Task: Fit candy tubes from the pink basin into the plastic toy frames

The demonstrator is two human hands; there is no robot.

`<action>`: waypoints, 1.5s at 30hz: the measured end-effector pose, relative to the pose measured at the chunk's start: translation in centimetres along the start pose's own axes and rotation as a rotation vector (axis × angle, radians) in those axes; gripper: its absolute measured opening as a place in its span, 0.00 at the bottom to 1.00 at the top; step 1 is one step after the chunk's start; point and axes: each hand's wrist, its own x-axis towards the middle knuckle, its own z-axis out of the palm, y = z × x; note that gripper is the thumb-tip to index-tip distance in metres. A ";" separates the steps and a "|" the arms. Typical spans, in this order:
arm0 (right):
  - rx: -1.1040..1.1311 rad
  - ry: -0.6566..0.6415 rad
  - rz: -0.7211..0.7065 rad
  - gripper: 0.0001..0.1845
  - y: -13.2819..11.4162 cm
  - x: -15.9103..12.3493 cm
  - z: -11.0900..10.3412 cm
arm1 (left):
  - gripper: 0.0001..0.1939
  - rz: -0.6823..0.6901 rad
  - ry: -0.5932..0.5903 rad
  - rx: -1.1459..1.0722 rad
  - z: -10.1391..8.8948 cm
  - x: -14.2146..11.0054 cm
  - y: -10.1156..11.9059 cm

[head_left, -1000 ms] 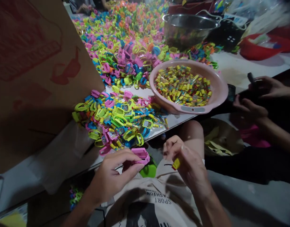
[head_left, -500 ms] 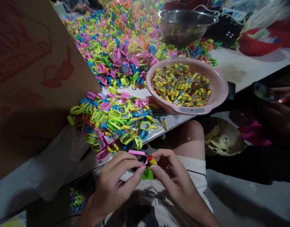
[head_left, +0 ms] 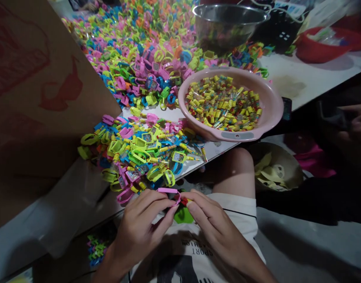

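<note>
Above my lap, my left hand [head_left: 147, 218] is closed on a pink toy watch [head_left: 167, 190], its band curving down toward the right. Pinched in my right hand [head_left: 208, 214] is a small candy tube [head_left: 185, 201] with a red end and yellow wrapping, close beside the watch band; whether they touch I cannot tell. My fingers hide most of the tube. Just beyond, at the table's edge, lies a pile of toy watches [head_left: 140, 155] in yellow, pink, blue and green, several with candy tubes on them. A pink basin [head_left: 273, 102] holds many similar tubes.
A large heap of toy watches [head_left: 151, 59] covers the back of the table. A cardboard box [head_left: 50, 118] stands at left. A metal bowl [head_left: 230, 27] and a red basin [head_left: 318, 49] sit at the back. Another person's hand [head_left: 358, 125] shows at right.
My right hand has turned the candy tube and flattened its fingers over it, bringing its red end nearer the watch band. The view has shifted slightly.
</note>
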 end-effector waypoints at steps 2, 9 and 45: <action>0.029 -0.021 0.008 0.20 0.0 0.2 0.2 | 0.11 0.023 -0.011 0.011 0.1 -0.1 -0.2; 0.262 -0.080 0.192 0.20 0.0 1.0 0.1 | 0.12 0.077 -0.060 0.061 0.3 -1.0 -1.0; -1.035 0.180 -0.326 0.12 6.1 11.6 -7.4 | 0.23 -0.580 -0.159 -0.699 12.1 0.7 -4.1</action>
